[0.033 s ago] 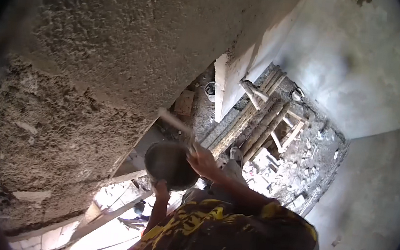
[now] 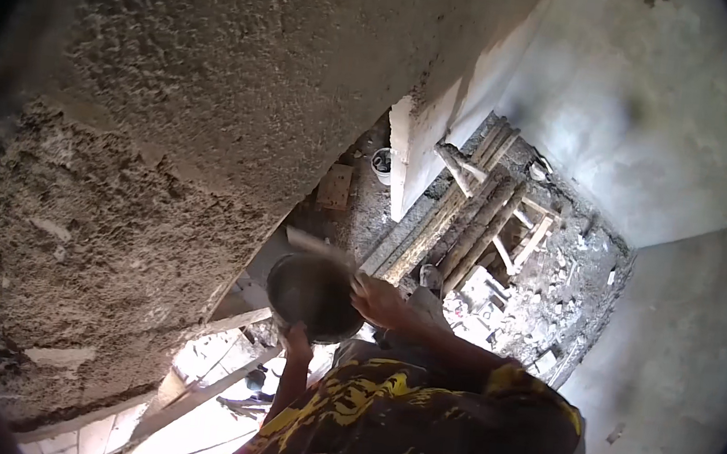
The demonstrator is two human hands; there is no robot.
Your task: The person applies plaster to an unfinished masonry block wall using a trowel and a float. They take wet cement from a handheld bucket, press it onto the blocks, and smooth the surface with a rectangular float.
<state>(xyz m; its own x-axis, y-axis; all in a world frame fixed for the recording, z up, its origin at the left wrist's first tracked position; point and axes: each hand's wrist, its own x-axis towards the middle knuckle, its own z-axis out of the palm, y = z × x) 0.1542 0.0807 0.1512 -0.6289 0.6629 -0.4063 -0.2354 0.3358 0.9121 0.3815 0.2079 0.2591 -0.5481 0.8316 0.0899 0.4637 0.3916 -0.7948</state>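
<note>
Now, hands first. Left hand (image 2: 298, 342) is up under the near rim of the pan (image 2: 312, 297), fingers closed on it from below and carrying it. Right hand (image 2: 378, 301) is at the pan's right edge, closed round the handle of a trowel (image 2: 317, 244). The blade lies pale and blurred across the pan's far rim, so I cannot tell whether it is loaded. The pan is dark, round and roughly level, just right of the rough wall (image 2: 171, 118) and near it. I cannot tell what is in it.

My judgement on working this well:
- keep the pan level and tucked close to the wall, so anything that drops off the blade lands back in it;
- run the blade along the pan's wall rather than jabbing at it;
- steady the left wrist against the push of the right.

Outward: a yellow-and-dark patterned sleeve (image 2: 414, 418) at the near edge. The wall's left part is coarse and lumpy, its upper part smoother. Below, near left, sunlit planks (image 2: 214, 389). Further off, a bundle of poles (image 2: 470, 221) leans by a pale wall edge, with a small bucket (image 2: 382, 162) beyond and rubble (image 2: 550, 309) to the right. Smooth grey walls (image 2: 640, 123) close the far side.

Against the earlier frame I see no difference: hands, pan and trowel are in the same places.
</note>
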